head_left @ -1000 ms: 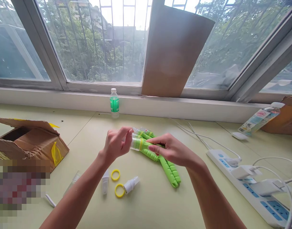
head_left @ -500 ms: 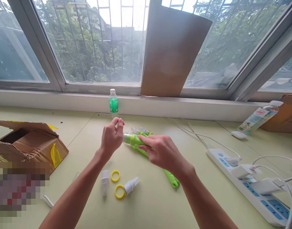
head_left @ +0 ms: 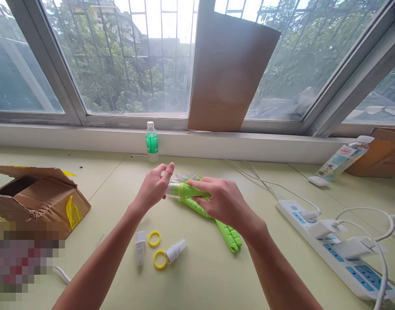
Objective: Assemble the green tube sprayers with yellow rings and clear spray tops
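Observation:
A light-green soft tube (head_left: 183,190) with a clear ribbed end (head_left: 174,190) is held between both hands above the table. My left hand (head_left: 154,183) is closed around the clear end, thumb up, and its palm hides the tip. On the green part lies my right hand (head_left: 225,200), fingers and thumb closed on it from the right. Beneath and behind are more green tubes (head_left: 229,234) with clear tips (head_left: 181,176). Nearer me lie two yellow rings (head_left: 154,231) and two white plastic nozzles with clear tips, one upright-looking nozzle (head_left: 140,247) and one tilted nozzle (head_left: 176,252).
An open cardboard box (head_left: 52,193) stands at the left. A green-labelled bottle (head_left: 152,142) is by the window ledge. To the right, a white power strip (head_left: 333,254) carries plugs and cables, with a leaning bottle (head_left: 342,159) and another cardboard box (head_left: 383,157) behind.
My left hand has turned at the clear end, its thumb now raised and fingers lower. My right hand has spread a little further over the green tube. The view has shifted slightly.

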`<state>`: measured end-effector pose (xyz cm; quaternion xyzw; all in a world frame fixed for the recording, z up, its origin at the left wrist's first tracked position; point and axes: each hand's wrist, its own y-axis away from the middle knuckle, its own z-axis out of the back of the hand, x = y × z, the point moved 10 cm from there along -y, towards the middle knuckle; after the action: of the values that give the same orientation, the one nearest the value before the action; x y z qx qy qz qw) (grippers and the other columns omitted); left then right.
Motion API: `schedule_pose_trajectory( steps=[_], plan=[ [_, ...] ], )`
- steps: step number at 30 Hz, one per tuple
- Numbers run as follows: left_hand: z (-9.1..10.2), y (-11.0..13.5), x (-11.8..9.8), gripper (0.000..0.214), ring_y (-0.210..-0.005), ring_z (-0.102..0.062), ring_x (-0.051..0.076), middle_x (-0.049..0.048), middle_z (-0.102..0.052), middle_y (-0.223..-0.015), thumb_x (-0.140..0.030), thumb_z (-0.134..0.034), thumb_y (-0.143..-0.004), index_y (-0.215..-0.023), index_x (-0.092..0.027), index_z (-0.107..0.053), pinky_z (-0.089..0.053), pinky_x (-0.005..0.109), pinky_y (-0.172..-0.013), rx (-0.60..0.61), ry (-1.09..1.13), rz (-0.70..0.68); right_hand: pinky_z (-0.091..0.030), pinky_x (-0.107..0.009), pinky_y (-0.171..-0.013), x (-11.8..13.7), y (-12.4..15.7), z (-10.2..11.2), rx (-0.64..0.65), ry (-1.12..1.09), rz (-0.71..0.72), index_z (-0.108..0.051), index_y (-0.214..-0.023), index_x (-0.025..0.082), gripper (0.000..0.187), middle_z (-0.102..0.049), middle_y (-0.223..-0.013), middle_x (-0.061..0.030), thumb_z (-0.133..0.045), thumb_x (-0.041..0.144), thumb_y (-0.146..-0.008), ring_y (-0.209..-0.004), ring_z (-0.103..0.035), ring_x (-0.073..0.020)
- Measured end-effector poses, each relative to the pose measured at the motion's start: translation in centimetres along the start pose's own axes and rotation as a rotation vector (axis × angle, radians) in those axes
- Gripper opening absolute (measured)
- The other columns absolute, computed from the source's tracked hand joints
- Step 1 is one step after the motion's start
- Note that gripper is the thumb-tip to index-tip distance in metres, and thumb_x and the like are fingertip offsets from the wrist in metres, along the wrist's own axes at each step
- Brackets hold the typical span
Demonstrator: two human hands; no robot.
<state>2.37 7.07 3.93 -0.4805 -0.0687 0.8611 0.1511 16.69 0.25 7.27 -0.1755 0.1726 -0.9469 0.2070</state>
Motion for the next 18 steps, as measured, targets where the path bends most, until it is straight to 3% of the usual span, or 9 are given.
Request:
schedule_pose_trajectory(
  steps=[2,5,9,13,16,18],
  plan=[
    [-1.0,-0.1,1.6,0.048,-0.034,-0.048,0.011,-0.0036,-0.050,-0.047,-0.060,-0.036,-0.091,-0.076,-0.019,-0.056,-0.033,0.021,-0.035,0.103,0.049,0.142,-0.022,-0.029,-0.056,1.1,-0.1,-0.6,-0.038,0.217,0.040,-0.070,-0.102,0.024,0.026,-0.065,-0.078,-0.0029,-0.055,0.017,-0.082,-0.066,-0.052,-0.0163],
    [0.1,-0.2,1.1,0.044,-0.037,-0.048,0.011,-0.0042,-0.047,-0.044,-0.054,-0.036,-0.093,-0.073,-0.020,-0.055,-0.032,0.021,-0.039,-0.035,-0.092,0.072,-0.017,-0.031,-0.054,0.0,-0.6,-2.7,0.022,0.323,-0.051,-0.064,-0.079,0.017,0.016,-0.065,-0.077,-0.0076,-0.049,0.011,-0.079,-0.064,-0.054,-0.0171],
    [1.2,0.8,-2.0,0.031,-0.036,-0.039,0.011,-0.0058,-0.045,-0.040,-0.039,-0.036,-0.096,-0.077,-0.021,-0.054,-0.023,0.022,-0.043,-0.293,-0.450,-0.212,-0.014,-0.030,-0.052,-2.1,-1.1,-4.9,0.075,0.294,-0.155,-0.057,-0.069,0.016,0.009,-0.062,-0.065,-0.0071,-0.051,0.014,-0.076,-0.053,-0.050,-0.0161],
    [1.4,2.6,-4.5,0.017,-0.034,-0.037,0.009,-0.0070,-0.047,-0.041,-0.025,-0.043,-0.093,-0.080,-0.019,-0.053,-0.017,0.022,-0.042,-0.456,-0.576,-0.560,-0.019,-0.027,-0.050,-2.6,-0.9,-6.9,0.200,0.171,-0.159,-0.051,-0.063,0.018,0.012,-0.058,-0.060,-0.0040,-0.051,0.016,-0.076,-0.054,-0.049,-0.0149],
    [0.6,5.1,-6.4,0.014,-0.034,-0.037,0.008,-0.0078,-0.045,-0.041,-0.017,-0.045,-0.087,-0.074,-0.019,-0.050,-0.021,0.022,-0.042,-0.480,-0.555,-0.919,-0.025,-0.023,-0.046,-2.2,-0.2,-8.9,0.390,0.012,-0.073,-0.046,-0.058,0.018,0.025,-0.051,-0.053,0.0019,-0.054,0.027,-0.080,-0.047,-0.045,-0.0101],
    [0.0,6.4,-7.2,0.012,-0.036,-0.037,0.008,-0.0070,-0.046,-0.042,-0.019,-0.046,-0.084,-0.072,-0.019,-0.049,-0.025,0.023,-0.044,-0.471,-0.536,-1.070,-0.027,-0.021,-0.044,-2.1,0.5,-9.7,0.493,-0.068,-0.015,-0.044,-0.056,0.018,0.033,-0.047,-0.049,0.0047,-0.060,0.037,-0.079,-0.043,-0.043,-0.0081]
  ],
)
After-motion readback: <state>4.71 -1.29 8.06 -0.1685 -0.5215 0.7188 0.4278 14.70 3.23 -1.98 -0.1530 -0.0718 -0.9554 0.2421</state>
